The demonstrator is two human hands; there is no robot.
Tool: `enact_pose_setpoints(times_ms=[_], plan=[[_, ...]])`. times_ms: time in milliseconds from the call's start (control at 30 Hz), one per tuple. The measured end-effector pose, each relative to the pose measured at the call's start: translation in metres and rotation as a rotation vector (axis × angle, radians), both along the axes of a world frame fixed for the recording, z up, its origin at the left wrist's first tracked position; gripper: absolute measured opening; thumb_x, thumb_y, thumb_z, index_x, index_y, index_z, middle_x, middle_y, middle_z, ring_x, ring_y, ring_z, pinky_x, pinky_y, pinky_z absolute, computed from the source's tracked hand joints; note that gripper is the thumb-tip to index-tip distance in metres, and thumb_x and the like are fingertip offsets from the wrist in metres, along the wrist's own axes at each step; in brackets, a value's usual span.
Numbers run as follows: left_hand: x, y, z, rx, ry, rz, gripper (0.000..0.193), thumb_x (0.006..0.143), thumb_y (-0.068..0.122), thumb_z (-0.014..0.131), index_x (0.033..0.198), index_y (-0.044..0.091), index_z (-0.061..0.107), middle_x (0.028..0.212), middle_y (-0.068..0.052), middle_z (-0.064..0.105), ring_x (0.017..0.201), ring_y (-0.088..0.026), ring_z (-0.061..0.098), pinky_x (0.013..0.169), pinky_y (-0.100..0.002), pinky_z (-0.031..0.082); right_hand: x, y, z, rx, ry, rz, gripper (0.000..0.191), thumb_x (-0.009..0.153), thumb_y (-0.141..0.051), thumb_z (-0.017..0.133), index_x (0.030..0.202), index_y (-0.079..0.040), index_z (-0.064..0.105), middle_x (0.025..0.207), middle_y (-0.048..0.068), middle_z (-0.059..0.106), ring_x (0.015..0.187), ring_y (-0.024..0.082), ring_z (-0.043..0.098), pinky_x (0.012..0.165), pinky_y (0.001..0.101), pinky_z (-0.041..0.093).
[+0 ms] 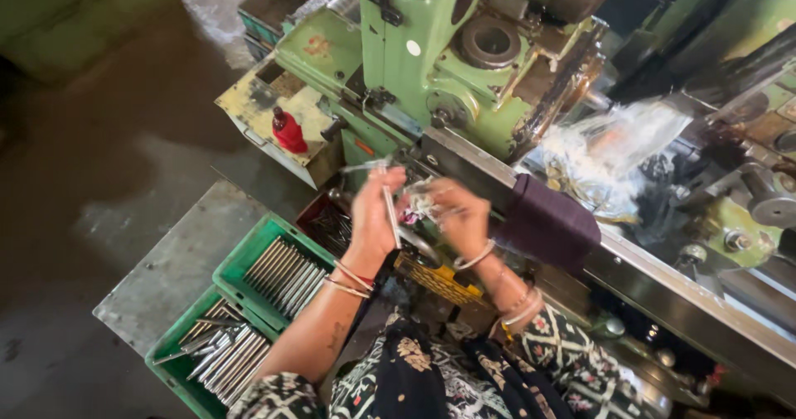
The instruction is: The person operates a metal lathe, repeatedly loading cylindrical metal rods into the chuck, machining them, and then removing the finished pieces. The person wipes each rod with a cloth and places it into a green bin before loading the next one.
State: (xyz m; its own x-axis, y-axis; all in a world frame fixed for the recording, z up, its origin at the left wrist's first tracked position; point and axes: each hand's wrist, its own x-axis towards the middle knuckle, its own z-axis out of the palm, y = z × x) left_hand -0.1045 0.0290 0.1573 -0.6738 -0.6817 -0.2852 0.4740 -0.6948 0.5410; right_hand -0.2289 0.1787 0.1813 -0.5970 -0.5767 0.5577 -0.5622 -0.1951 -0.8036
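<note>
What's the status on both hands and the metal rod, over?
Left hand in a closed grip on a thin metal rod, upright. Right hand fingering a small shiny bundle, blurred. Green crates of rods lower left. Nothing between the hands.

A grey sheet-metal bench stands on the dark concrete floor, carrying two green plastic crates set side by side, each filled with rows of slim silvery metal rods lying parallel.
</note>
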Motion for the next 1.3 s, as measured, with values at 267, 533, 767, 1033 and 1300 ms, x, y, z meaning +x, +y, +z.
enact_pose_setpoints(times_ms=[267, 533, 767, 1033, 1300], plan=[[-0.001, 0.018, -0.009, 0.011, -0.157, -0.079, 0.037, 0.101, 0.040, 0.064, 0.111, 0.005, 0.068, 0.095, -0.002, 0.069, 0.072, -0.009, 0.060, 0.059, -0.025, 0.047, 0.030, 0.027, -0.013, 0.255, -0.008, 0.219, 0.019, 0.089, 0.000, 0.071, 0.107, -0.003, 0.076, 0.091, 0.009, 0.079, 0.080, 0.009, 0.070, 0.076, 0.0262, 0.057], [-0.013, 0.038, -0.013, 0.142, -0.035, -0.107, 0.045, 0.100, 0.043, 0.061, 0.122, 0.005, 0.069, 0.082, -0.004, 0.070, 0.069, -0.013, 0.064, 0.060, -0.026, 0.050, 0.042, 0.030, -0.027, 0.181, -0.056, 0.216, 0.012, 0.093, -0.003, 0.072, 0.105, -0.004, 0.076, 0.090, 0.010, 0.078, 0.084, 0.010, 0.072, 0.078, 0.0263, 0.057], [-0.002, 0.047, -0.019, 0.201, 0.101, -0.140, 0.030, 0.104, 0.036, 0.066, 0.113, 0.007, 0.063, 0.080, -0.002, 0.061, 0.064, -0.015, 0.056, 0.061, -0.030, 0.050, 0.039, 0.040, -0.013, 0.256, -0.030, 0.250, 0.010, 0.092, -0.005, 0.073, 0.102, -0.004, 0.077, 0.084, 0.009, 0.077, 0.076, 0.010, 0.070, 0.071, 0.0260, 0.057], [0.117, -0.062, 0.021, -0.255, 0.134, 0.457, 0.021, 0.112, 0.025, 0.050, 0.094, 0.014, 0.051, 0.081, 0.003, 0.052, 0.063, -0.006, 0.042, 0.056, -0.023, 0.037, -0.054, 0.086, 0.045, 0.040, 0.058, -0.118, 0.010, 0.105, -0.012, 0.069, 0.109, -0.006, 0.076, 0.097, 0.011, 0.075, 0.086, 0.019, 0.066, 0.081, 0.0291, 0.055], [0.102, -0.057, -0.089, -0.574, -0.524, 0.319, 0.014, 0.098, 0.017, 0.066, 0.101, 0.005, 0.059, 0.085, -0.006, 0.069, 0.064, -0.009, 0.058, 0.055, -0.023, 0.048, -0.163, -0.031, 0.102, 0.348, 0.695, -0.443, 0.046, 0.082, 0.001, 0.065, 0.123, -0.018, 0.073, 0.124, 0.005, 0.074, 0.090, 0.032, 0.073, 0.074, 0.0425, 0.058]])
